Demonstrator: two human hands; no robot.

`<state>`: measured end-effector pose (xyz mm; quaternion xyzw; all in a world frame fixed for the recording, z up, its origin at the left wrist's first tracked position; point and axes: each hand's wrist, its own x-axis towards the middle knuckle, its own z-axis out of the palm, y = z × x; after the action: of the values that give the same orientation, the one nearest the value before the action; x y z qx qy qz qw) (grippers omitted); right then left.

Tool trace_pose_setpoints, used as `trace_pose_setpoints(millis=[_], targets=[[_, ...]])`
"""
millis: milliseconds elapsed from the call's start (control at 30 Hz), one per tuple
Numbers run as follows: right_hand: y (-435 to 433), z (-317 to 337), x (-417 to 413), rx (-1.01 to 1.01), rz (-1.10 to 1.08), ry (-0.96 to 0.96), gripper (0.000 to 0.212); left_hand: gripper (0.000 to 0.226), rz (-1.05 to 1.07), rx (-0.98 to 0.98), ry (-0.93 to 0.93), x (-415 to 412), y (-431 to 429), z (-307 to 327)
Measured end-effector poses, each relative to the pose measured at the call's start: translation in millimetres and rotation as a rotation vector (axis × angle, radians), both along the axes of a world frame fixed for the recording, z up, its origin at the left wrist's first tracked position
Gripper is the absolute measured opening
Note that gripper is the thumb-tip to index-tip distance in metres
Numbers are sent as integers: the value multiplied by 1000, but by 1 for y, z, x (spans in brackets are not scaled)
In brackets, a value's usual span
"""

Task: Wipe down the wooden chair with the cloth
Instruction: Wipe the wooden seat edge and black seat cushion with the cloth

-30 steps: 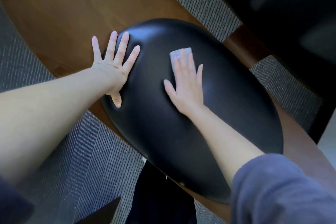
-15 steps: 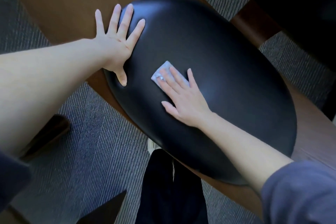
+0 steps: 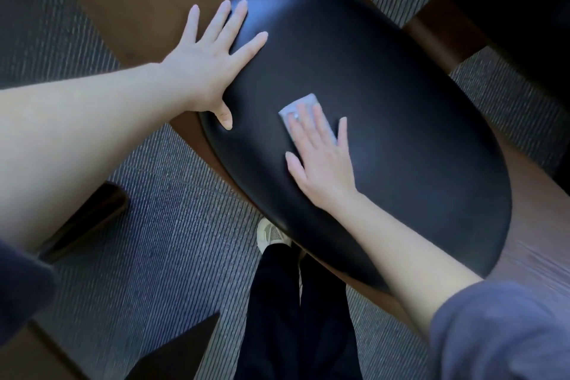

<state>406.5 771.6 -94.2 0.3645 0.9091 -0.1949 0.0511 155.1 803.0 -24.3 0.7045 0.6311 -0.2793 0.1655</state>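
The chair has a black padded oval seat (image 3: 401,120) set on a curved brown wooden frame (image 3: 145,3). My left hand (image 3: 209,65) lies flat with fingers spread on the seat's left end. My right hand (image 3: 320,154) presses flat on a small pale grey cloth (image 3: 303,103) near the middle of the seat. Only the cloth's far edge shows past my fingertips. Bare forearms and blue-grey sleeves reach in from both lower corners.
Grey ribbed carpet (image 3: 172,225) lies under the chair. My dark trouser legs (image 3: 296,318) and a light shoe (image 3: 271,233) stand at the seat's near edge. A dark wooden leg (image 3: 89,219) is at left, a dark wedge (image 3: 182,355) at the bottom, dark furniture (image 3: 509,9) top right.
My right hand slid the cloth toward the seat's left end, then back toward the middle. The left hand kept its place on the left end. The camera view shifted.
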Motion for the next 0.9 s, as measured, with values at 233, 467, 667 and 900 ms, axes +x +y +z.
trace_pose_setpoints(millis=[233,467,667,900], targets=[[-55,7,14,60,521,126,58,129,-30,68,-21,0,-17,3],[-51,6,9,113,502,112,56,114,-28,103,-39,1,-30,1],[-46,8,15,115,676,71,61,110,-24,96,-37,0,-37,-1],[-43,8,26,128,835,62,64,114,21,63,-38,15,-44,-1]])
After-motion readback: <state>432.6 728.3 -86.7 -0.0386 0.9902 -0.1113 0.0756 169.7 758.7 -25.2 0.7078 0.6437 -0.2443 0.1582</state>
